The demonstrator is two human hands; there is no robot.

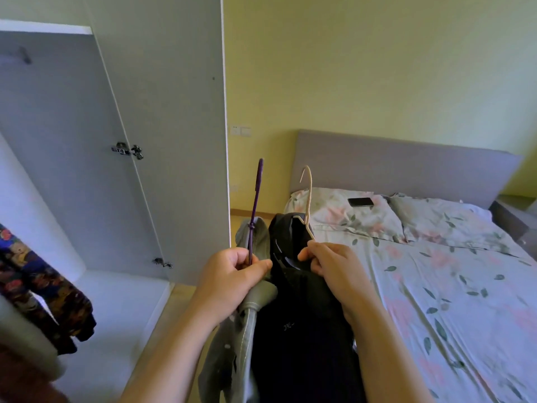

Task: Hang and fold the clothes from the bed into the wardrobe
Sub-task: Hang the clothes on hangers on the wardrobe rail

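Two hands are close to the camera, and each one holds a hanger with clothes on it. The left hand (232, 274) has its fingers curled tight round the stem of a purple hanger (255, 199). A grey-green shirt (242, 344) hangs from it and droops down under the fist. The right hand (328, 261) pinches a cream hanger (309, 196) low on its neck with thumb and fingertips. A black top (302, 330) hangs from that one. Both hooks point up, so they are free to go over a rail. The two clothes are held side by side, touching, out in front of the body, so they hang straight and do not crease.

They are off the bed (436, 301), up in the air by the bed's edge nearest the wardrobe (58, 126). The wardrobe door (174, 112) stands wide open, ready for them. A patterned piece of clothing (40, 286) hangs inside on the left. The rail is out of view, so I think it is higher up. A phone (361, 202) lies on a pillow (334, 222) at the head of the bed. No other clothes show on the part of the bed in view.
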